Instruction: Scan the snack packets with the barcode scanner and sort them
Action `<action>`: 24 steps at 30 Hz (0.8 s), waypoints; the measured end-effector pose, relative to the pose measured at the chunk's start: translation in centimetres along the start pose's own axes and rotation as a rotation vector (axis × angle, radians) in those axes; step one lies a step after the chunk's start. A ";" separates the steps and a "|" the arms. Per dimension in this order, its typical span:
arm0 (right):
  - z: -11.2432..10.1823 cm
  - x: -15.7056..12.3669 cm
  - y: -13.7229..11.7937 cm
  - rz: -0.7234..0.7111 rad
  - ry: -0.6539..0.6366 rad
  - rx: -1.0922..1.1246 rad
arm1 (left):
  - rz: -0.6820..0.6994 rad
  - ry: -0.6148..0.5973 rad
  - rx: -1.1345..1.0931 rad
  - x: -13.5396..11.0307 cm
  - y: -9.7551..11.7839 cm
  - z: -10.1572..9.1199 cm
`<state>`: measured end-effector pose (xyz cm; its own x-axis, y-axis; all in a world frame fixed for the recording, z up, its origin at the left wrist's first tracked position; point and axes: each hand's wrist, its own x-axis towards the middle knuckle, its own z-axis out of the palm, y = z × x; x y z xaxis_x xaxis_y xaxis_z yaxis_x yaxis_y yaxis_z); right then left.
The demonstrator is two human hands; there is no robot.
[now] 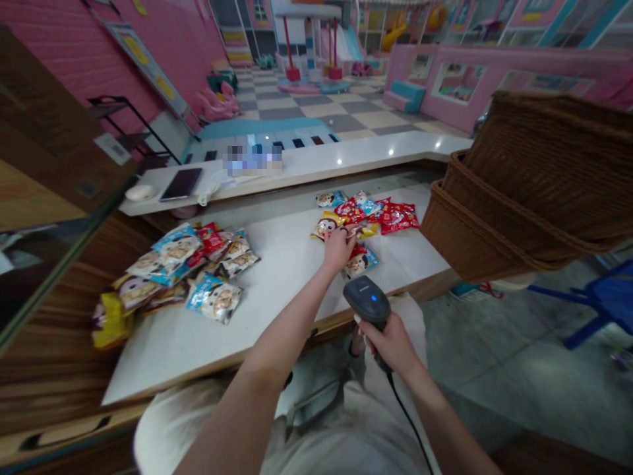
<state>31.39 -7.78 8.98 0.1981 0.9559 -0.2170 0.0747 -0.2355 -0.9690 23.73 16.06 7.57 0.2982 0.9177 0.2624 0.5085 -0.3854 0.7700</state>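
Observation:
My right hand [390, 340] is wrapped round the handle of a dark grey barcode scanner [366, 298], which has a lit blue spot on top and a black cable below. Over the right-hand group of snack packets my left hand [340, 247] reaches out, palm down, fingers apart. It touches the packets near a yellow snack packet [324, 225] with a cartoon face. Red snack packets [400, 218] lie just beyond it, and a blue snack packet [362, 262] is close to the wrist. Part of the packets under my fingers is hidden.
A second heap of snack packets [173, 254] lies on the left of the white counter [277, 264]. Stacked wicker baskets [534, 191] stand at the right. A dark tablet or phone [182, 184] rests on the raised ledge [316, 161]. A blue stool [608, 297] is on the floor.

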 end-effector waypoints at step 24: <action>4.9 -1.2 -0.1 -0.044 -0.134 -0.086 | -0.500 0.404 -1.093 -16.3 -7.1 -8.3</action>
<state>26.35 -8.04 8.78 0.0614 0.9791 -0.1939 0.1647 -0.2015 -0.9655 8.60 4.63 2.67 -0.0975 0.9779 -0.1849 -0.4932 0.1139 0.8624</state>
